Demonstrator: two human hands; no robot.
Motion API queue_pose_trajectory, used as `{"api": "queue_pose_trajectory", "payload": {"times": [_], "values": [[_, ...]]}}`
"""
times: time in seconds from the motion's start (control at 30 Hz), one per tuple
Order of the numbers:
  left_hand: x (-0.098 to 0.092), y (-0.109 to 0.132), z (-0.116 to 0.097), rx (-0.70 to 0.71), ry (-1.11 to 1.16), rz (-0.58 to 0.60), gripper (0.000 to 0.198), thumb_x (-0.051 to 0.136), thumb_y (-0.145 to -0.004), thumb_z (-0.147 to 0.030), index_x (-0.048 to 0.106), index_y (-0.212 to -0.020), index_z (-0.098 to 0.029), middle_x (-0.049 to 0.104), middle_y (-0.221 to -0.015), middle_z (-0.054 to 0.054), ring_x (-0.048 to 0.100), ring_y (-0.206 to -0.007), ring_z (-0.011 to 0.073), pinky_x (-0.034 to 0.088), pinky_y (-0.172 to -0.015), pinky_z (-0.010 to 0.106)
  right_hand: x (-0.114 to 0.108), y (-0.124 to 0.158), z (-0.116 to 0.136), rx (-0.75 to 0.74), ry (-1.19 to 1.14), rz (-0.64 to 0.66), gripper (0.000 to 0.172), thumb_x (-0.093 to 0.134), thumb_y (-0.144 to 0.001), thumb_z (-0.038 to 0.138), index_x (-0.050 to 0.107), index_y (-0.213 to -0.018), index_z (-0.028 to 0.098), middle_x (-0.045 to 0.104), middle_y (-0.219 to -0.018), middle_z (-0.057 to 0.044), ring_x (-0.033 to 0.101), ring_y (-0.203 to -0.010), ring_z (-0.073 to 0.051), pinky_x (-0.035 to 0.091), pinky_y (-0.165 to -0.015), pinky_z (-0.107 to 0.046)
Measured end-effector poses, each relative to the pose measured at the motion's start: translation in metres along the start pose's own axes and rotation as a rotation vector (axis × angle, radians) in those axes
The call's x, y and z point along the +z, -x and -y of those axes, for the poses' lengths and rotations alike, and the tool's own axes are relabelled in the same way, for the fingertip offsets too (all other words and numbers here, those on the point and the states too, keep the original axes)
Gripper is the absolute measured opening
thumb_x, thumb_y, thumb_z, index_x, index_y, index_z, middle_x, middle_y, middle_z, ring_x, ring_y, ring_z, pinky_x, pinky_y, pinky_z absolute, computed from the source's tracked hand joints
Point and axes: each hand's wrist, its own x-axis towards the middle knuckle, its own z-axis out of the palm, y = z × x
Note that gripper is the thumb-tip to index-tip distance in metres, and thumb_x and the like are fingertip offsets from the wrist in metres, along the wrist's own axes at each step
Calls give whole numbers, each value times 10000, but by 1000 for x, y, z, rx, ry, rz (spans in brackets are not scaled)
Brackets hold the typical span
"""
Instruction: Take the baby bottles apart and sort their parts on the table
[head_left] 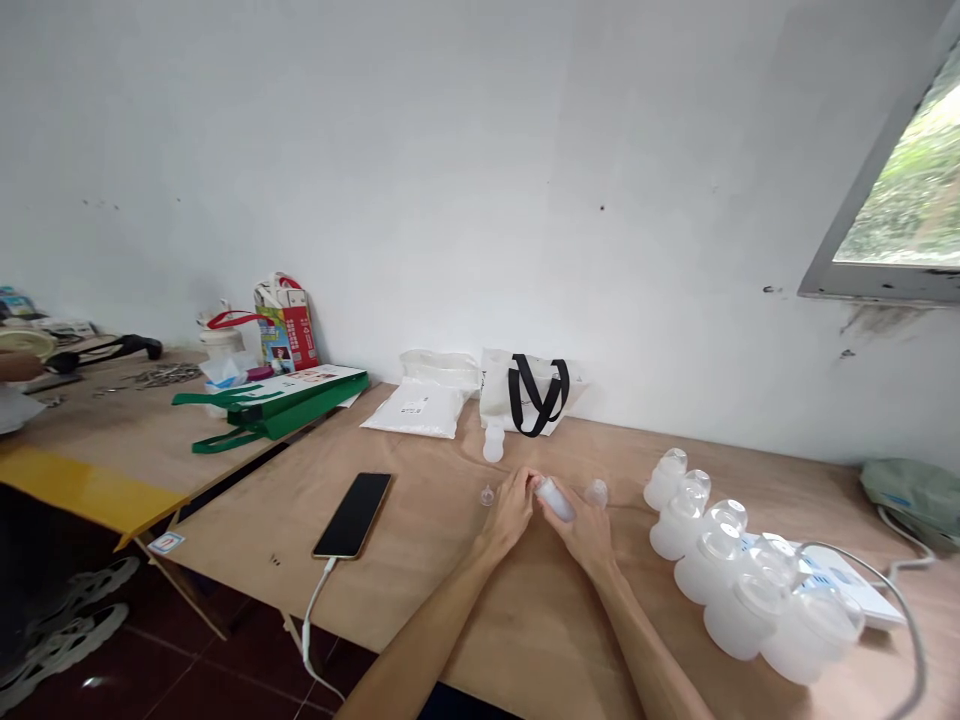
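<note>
In the middle of the table, my right hand is wrapped round a small frosted white bottle, which lies tilted with its far end toward my left hand. The fingers of that left hand are pressed together at the bottle's end, hiding whatever is between them. A small clear nipple-like piece lies just left of my left hand. Beyond my right hand rests a clear cap, partly hidden by it. Another frosted container is farther back, before the bag with black handles.
Several frosted bottles with clear caps stand in a diagonal group at right, beside a white device or box and a grey cable. A phone, white package, black-handled bag and green bag are also around.
</note>
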Motion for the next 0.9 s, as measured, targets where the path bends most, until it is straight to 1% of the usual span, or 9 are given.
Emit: {"api": "queue_pose_trajectory", "payload": {"times": [0.07,0.23,0.3,0.43,0.57,0.63,0.7,0.77,0.9], "values": [[1,1,-2,10,-18,-7,214,589,-937,-429,652,-885,-231,668,-944,45,618,-994,224,530,-928,362,0,-1,0,14,-62,20,493,625,-892,549,747,-1199,182,785,-1076,-127,712,-976,-346,543,-814,-398],[4,-4,1,-48,48,70,391,569,-896,-584,606,-911,-195,662,-889,57,656,-742,204,585,-616,324,-2,-3,-7,45,-227,87,504,622,-894,562,746,-1186,169,791,-1016,-88,716,-921,-284,565,-796,-347],[4,-6,3,-66,87,111,468,569,-867,-648,595,-895,-182,654,-890,59,658,-702,192,597,-585,325,-3,-4,-11,52,-280,131,513,637,-879,575,749,-1174,169,786,-951,-74,709,-812,-252,572,-717,-330],[-1,-6,0,-76,121,190,493,562,-867,-669,588,-882,-177,630,-871,46,656,-742,184,616,-600,314,-5,-5,-15,76,-357,203,577,647,-868,620,736,-1205,160,754,-819,-60,632,-576,-183,531,-535,-291],[-10,-4,-8,-16,83,257,431,643,-856,-613,632,-981,-200,654,-997,52,646,-888,194,579,-587,232,-6,-5,-15,95,-357,216,586,618,-893,634,721,-1220,159,738,-787,-55,622,-543,-175,522,-520,-290],[-15,-5,-10,14,52,277,431,669,-845,-605,658,-975,-194,663,-1031,65,631,-948,208,554,-575,210,-6,-4,-14,93,-324,213,582,592,-910,630,718,-1223,156,731,-754,-46,628,-537,-183,525,-531,-298],[-19,-6,-10,28,23,291,437,669,-844,-606,675,-947,-182,665,-1004,71,619,-956,217,537,-567,212,-8,-4,-13,76,-273,208,556,592,-909,611,732,-1202,160,734,-743,-45,654,-573,-206,534,-564,-312],[-22,-6,-6,28,-4,299,412,671,-851,-582,683,-948,-182,656,-927,54,613,-897,206,525,-579,224,-10,-4,-12,50,-204,187,496,641,-871,570,755,-1164,186,762,-807,-60,701,-696,-253,549,-650,-339],[-22,-6,4,17,-21,287,287,697,-858,-484,670,-932,-208,647,-885,21,585,-882,182,527,-737,256,-15,-3,-10,11,-90,144,399,712,-793,488,783,-1107,252,789,-994,-96,718,-957,-345,535,-813,-408]]}}
